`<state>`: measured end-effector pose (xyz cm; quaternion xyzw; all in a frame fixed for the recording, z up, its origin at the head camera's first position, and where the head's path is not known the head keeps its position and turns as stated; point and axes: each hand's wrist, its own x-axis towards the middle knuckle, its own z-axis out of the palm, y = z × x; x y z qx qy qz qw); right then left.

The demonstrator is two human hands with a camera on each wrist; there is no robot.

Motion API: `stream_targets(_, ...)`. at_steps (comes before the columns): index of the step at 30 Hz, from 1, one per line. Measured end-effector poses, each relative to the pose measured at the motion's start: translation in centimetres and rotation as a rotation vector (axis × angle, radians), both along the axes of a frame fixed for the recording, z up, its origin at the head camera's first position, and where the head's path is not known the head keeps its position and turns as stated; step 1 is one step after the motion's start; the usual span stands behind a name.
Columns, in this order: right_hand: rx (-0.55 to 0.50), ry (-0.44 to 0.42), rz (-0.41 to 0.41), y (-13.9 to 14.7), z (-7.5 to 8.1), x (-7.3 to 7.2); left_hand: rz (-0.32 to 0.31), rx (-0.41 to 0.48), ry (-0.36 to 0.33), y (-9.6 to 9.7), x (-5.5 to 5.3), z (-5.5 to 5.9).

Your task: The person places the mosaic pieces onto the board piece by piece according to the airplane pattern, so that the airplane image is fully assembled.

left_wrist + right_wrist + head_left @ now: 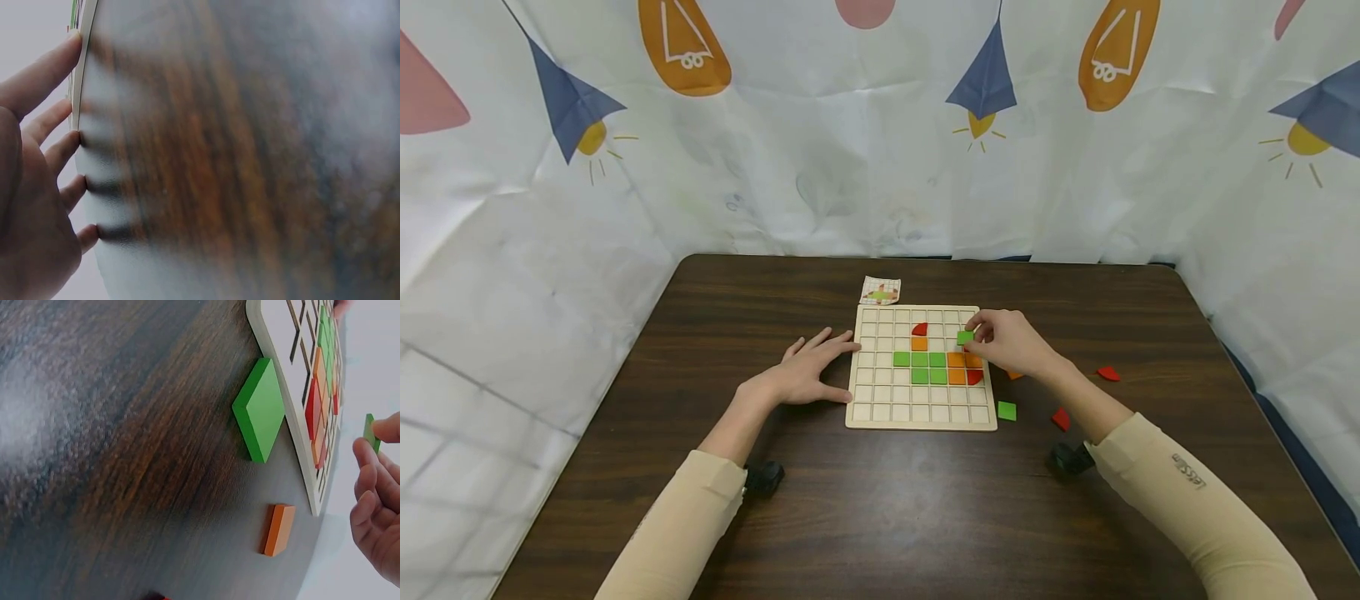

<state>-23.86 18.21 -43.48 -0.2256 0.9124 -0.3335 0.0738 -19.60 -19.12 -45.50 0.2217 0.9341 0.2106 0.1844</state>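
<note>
A pale wooden grid board [880, 408] lies on the table, with green, orange and red tiles set in several of its cells. My right hand [1011, 337] pinches a green square tile [966, 337] between thumb and fingertips, over the board's right part. In the right wrist view, that green tile [371, 432] is held above the board. My left hand [801, 373] has its fingers spread, with thumb and fingertips at the board's left edge. The left wrist view shows the fingers [62, 150] straight along that edge.
A small picture card [880, 291] lies behind the board. Right of it on the dark table [910, 517] are a loose green tile [1007, 411], an orange tile [279, 530] and two red pieces, one farther out [1108, 373]. A printed white curtain [865, 167] hangs behind.
</note>
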Motion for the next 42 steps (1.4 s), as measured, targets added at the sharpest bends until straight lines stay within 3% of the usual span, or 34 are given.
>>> stream_targets(17,0.005,-0.01,0.01,-1.0,0.6,0.1,-0.004,0.004,0.003,-0.1,0.0,0.0)
stream_targets(42,0.026,-0.035,0.04,-1.7,-0.1,-0.1,-0.006,0.014,0.007,-0.2,0.0,-0.2)
